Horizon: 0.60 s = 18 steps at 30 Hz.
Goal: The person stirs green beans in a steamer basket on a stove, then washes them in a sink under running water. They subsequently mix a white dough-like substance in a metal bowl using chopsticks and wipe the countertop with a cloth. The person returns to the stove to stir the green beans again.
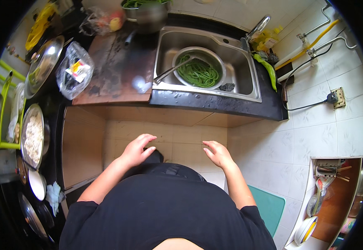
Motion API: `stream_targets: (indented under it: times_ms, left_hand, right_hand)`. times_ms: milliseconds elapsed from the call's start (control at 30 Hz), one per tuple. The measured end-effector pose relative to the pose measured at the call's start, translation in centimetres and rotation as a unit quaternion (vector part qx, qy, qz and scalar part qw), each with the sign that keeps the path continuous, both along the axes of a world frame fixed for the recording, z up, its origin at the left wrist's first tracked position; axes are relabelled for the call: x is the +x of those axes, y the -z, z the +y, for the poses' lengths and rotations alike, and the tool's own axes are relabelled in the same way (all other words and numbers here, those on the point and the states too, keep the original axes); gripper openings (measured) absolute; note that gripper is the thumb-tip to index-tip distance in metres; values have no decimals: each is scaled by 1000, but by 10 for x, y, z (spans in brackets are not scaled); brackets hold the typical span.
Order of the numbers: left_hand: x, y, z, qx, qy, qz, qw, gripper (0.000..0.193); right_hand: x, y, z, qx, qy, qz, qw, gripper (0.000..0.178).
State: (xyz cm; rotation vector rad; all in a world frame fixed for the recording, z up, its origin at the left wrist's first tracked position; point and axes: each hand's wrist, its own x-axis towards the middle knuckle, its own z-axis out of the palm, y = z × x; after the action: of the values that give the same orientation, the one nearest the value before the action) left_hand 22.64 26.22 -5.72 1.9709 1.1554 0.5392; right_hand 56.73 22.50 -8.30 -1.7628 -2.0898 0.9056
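My left hand point(137, 151) and my right hand point(218, 154) hover apart in front of my waist. Both are empty, with thumbs spread from the fingers, and neither touches anything. Beyond them, a steel sink point(208, 94) is set into the black counter point(181, 98). Inside it stands a metal bowl point(220, 62) of long green beans point(200, 76). A long-handled metal utensil point(169, 72) leans over the bowl's left rim; its head among the beans is hard to make out. A dark scouring pad point(227, 87) lies beside the bowl.
A wet wooden board point(115, 75) lies left of the sink, with a clear plastic bag point(75, 71) at its edge. A faucet point(256, 29) and a long green pepper point(268, 71) are on the right. A pan of pale food point(33, 135) sits far left.
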Motion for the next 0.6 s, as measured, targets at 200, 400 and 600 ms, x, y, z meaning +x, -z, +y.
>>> stream_targets:
  times_ms: [200, 400, 600]
  left_hand:
    - [39, 13, 147, 184, -31, 17, 982, 34]
    - [92, 34, 274, 189, -55, 160, 967, 48]
    - [112, 71, 302, -21, -77, 351, 933, 44]
  right_hand:
    - [34, -3, 65, 24, 85, 43, 995, 24]
    - [70, -52, 166, 92, 139, 66, 984, 20]
    - [117, -30, 278, 133, 187, 93, 969, 29]
